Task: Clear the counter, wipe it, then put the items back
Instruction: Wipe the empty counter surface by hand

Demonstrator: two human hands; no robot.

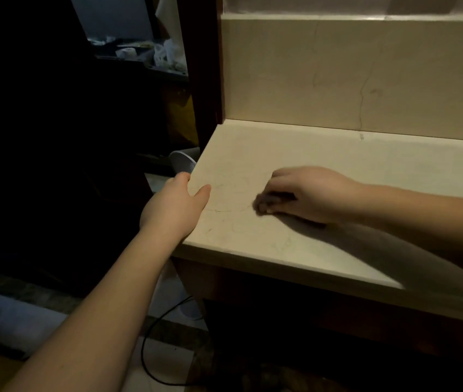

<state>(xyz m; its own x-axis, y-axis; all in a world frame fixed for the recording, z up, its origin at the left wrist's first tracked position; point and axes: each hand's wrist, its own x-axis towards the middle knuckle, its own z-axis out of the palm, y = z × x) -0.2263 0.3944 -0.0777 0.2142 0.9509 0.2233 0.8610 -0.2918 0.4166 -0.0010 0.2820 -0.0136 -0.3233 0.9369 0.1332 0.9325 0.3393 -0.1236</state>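
The single wide-angle camera sits on the person's head and looks forward and down, from close range, onto the left end of the pale cream stone bench (295, 154) and the dark floor beside it.

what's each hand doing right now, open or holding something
Left hand: grips the left edge of the counter, thumb on top.
Right hand: fingers curled on a small dark cloth, pressed to the counter.

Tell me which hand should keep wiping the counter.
Right. The right hand already grips the dark cloth on the counter. The left hand only holds the counter's left edge, thumb on top, probably bracing.
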